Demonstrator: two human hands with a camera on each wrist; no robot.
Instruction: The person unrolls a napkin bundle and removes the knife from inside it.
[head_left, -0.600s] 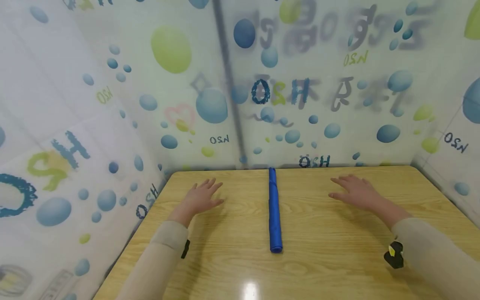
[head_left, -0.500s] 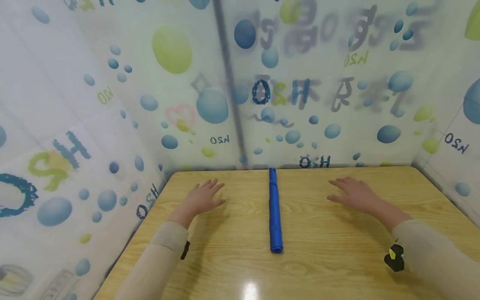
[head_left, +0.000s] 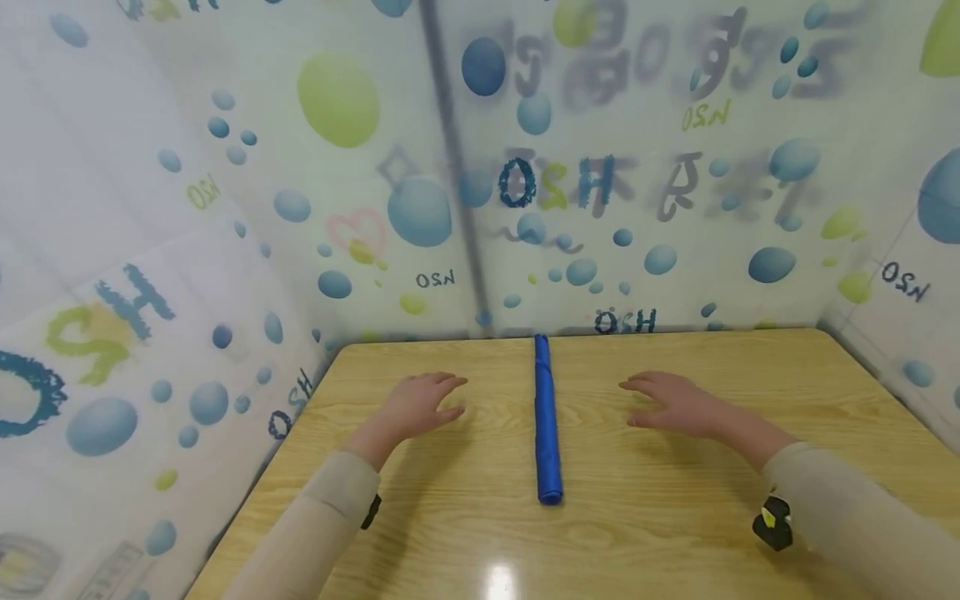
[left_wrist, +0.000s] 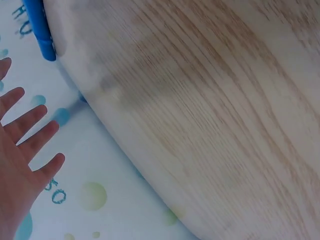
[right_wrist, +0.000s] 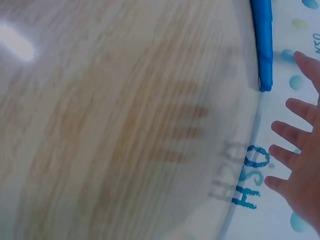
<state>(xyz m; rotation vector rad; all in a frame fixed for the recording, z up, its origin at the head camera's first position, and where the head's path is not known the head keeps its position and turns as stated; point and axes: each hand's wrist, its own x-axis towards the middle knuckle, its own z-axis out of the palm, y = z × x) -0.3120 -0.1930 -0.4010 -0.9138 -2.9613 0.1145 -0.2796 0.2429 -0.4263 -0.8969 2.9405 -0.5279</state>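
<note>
A long blue roll (head_left: 547, 421), apparently rolled-up fabric or sheet, lies on the wooden table pointing from the back edge toward the front. Left of it hovers my left hand (head_left: 417, 406), fingers spread and holding nothing. On the other side is my right hand (head_left: 671, 404), also with its fingers extended and nothing in them. Both hands are apart from the roll. In the left wrist view the roll's end (left_wrist: 42, 37) shows at the upper left, above the spread fingers (left_wrist: 32, 122). The right wrist view has the roll (right_wrist: 264, 47) at the upper right, beside the outstretched fingers (right_wrist: 290, 132).
The light wood table (head_left: 645, 525) meets a back wall (head_left: 517, 250) covered in printed bubbles and lettering. Similar side walls stand close at left and right. Each wrist carries a small dark device (head_left: 774, 523) under the sleeve cuff.
Both hands have moved inward toward the blue roll, the right one more so, and slightly nearer the front. The roll stays where it was on the table.
</note>
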